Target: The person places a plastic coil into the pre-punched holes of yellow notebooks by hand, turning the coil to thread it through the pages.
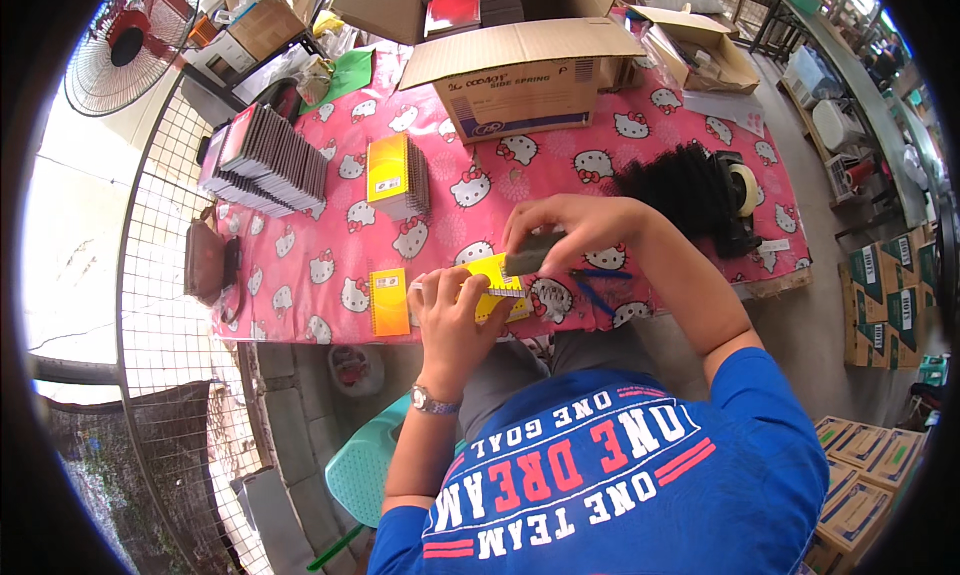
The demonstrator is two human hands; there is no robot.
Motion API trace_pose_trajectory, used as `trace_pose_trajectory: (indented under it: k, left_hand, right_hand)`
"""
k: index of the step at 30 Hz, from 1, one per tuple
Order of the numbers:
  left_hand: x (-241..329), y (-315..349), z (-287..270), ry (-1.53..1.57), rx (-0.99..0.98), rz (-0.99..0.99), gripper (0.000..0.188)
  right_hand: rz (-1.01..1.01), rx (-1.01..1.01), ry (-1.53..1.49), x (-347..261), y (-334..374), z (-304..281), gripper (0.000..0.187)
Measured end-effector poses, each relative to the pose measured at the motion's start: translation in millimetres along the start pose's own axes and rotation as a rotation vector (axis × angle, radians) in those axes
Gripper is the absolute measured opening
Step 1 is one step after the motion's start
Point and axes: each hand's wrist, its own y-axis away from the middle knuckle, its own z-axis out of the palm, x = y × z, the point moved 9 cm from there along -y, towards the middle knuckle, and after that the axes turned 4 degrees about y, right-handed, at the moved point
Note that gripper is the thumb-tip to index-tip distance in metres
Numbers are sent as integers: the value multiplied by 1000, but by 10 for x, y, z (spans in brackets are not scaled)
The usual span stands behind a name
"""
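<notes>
My left hand [452, 317] grips a small yellow notebook [488, 272] near the table's front edge, its fingers closed along the coil-bound edge. Held in my right hand [585, 221] is a dark grey-green block [534, 254], just above the far right corner of that notebook. What exactly the block is, I cannot make out. Blue-handled pliers [600, 287] lie on the table to the right of the notebook, below my right hand. Another yellow spiral notebook [389, 303] lies flat to the left of my left hand.
A yellow notebook stack [397, 175] and a taller dark-edged stack [265, 165] stand on the pink tablecloth [340, 260]. An open cardboard box [520, 95] is behind. Black coils [665, 195] and a tape dispenser [740, 200] lie right; a brown pouch [206, 259] sits left.
</notes>
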Motion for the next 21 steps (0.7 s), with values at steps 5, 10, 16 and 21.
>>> trace_pose_trajectory:
  k: [5,10,16,21]
  left_hand:
    - [-3,-39,-60,25,25,-15,42]
    - [2,-64,-101,70,12,-31,42]
    - [0,-49,-122,67,9,-36,43]
    - [-77,-39,-133,140,8,-109,42]
  right_hand:
    - [-24,-23,261,94,-80,93,55]
    - [-169,-104,-108,-76,-110,168,54]
    - [-248,-202,-322,-279,-84,244,52]
    - [-341,-247,-610,-323,-132,257,51]
